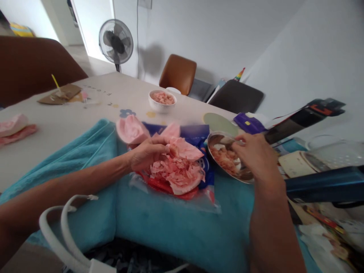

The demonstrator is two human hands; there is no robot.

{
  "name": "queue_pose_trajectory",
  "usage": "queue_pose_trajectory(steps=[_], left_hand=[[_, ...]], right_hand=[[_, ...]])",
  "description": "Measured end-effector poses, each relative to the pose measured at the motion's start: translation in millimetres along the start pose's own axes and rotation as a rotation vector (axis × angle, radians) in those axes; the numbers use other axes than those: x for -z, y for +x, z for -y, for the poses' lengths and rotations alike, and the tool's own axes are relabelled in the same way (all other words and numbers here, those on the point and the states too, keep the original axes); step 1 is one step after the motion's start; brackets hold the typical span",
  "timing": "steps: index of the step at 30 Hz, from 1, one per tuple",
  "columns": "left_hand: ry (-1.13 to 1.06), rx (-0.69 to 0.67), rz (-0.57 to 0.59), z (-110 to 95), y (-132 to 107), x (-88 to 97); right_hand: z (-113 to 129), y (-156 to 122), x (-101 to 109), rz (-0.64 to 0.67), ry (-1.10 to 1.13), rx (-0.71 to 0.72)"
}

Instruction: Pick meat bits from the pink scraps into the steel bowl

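Observation:
My left hand (150, 153) pinches a pink pomelo segment (184, 148) over a heap of torn pink pomelo membrane (179, 172). The heap lies on a flattened blue and red plastic bag (209, 178). Thick pink pieces of pomelo peel (133, 129) sit behind my left hand. At the right, my right hand (253, 153) is over the rim of a metal bowl (212, 151), its fingers bent together and pointing down. What they hold, if anything, is hidden. Loose pomelo flesh (224, 157) lies in that bowl.
A white bowl (162, 107) of pomelo flesh stands farther back. A teal cloth (93, 151) covers the table's front. More peel (15, 129) lies far left. Bottles and a dark blue box-like object (324, 184) crowd the right. A white cable (47, 235) loops at lower left.

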State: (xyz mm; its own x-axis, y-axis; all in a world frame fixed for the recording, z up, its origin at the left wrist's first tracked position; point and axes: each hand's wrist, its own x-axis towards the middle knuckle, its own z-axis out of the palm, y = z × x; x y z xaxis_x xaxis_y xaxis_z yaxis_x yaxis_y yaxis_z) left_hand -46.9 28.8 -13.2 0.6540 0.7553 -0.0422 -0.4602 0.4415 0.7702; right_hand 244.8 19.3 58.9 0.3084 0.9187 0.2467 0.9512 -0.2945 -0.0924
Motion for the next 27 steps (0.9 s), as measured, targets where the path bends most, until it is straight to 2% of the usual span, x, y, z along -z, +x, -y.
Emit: queue_pose_trajectory(steps=[2, 4, 7, 9, 12, 14, 17, 20, 23, 27], left_hand=[[-0.016, 0.006, -0.034, 0.4, 0.4, 0.4], [-0.023, 0.006, -0.067, 0.9, 0.9, 0.9], [-0.032, 0.007, -0.085, 1.9, 1.5, 2.0], [-0.041, 0.009, -0.081, 3.0, 1.9, 3.1], [-0.048, 0.001, -0.083, 5.2, 2.4, 5.3], [-0.041, -0.006, -0.08, 6.3, 2.4, 6.4], [-0.015, -0.018, -0.046, 6.7, 1.7, 6.0], [0.017, -0.042, 0.017, 6.4, 0.7, 3.3], [0.051, -0.071, 0.046, 6.9, 0.4, 0.9], [0.135, -0.086, 0.034, 8.2, -0.6, -0.8]], right_hand=[[-5.3, 0.4, 1.8, -0.008, -0.045, -0.022], [-7.2, 0.3, 4.0, -0.094, -0.007, -0.029], [-2.1, -1.5, 7.9, -0.229, 0.16, 0.003], [8.3, -6.6, 9.4, -0.238, 0.326, 0.052], [33.8, -23.4, 6.6, -0.092, 0.647, 0.151], [53.1, -38.0, 0.6, 0.102, 0.813, 0.249], [76.1, -56.0, -12.2, 0.282, 0.944, 0.36], [86.6, -63.5, -23.9, 0.424, 1.07, 0.37], [88.5, -64.3, -29.4, 0.479, 1.095, 0.354], [89.7, -65.5, -28.6, 0.427, 1.079, 0.358]])
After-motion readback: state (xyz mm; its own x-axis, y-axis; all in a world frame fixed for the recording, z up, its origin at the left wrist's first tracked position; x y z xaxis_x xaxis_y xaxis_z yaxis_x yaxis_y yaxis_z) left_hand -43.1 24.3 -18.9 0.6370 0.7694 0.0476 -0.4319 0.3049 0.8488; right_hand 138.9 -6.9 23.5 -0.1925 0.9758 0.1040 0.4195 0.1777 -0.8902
